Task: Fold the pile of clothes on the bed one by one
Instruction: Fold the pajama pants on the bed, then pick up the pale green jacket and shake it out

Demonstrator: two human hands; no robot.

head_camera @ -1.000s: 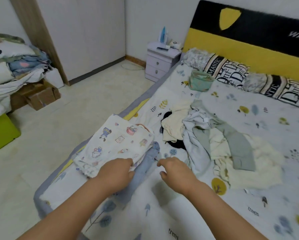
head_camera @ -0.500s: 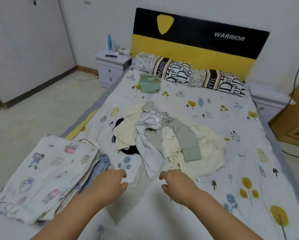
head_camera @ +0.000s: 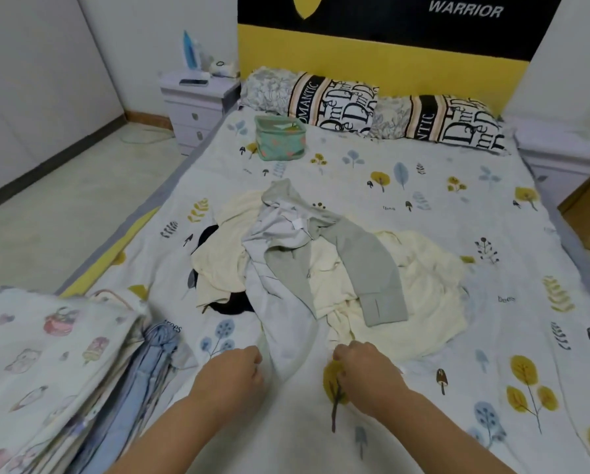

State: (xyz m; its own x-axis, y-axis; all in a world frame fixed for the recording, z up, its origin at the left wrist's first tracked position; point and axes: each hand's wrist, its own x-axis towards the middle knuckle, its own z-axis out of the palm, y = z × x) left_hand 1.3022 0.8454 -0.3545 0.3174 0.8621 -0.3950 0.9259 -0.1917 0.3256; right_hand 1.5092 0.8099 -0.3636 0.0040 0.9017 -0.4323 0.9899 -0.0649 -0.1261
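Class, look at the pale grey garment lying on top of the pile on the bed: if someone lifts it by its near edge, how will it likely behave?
The pale grey garment will probably droop and sag, since it already lies in soft creases. It looks thin, so likely light. Its grey sleeve lies over the cream clothes and may drag them along.

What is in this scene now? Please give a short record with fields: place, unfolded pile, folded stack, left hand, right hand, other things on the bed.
place: bed with a printed sheet
unfolded pile: heap of clothes mid-bed, grey and light garments on cream ones, something black beneath
folded stack: folded clothes at the left edge of the bed, a cartoon-print piece on top
left hand: left hand at the near hem of the light garment, fingers curled; grip unclear
right hand: right hand at the same hem, fingers curled; grip unclear
other things on the bed: green pouch, two pillows
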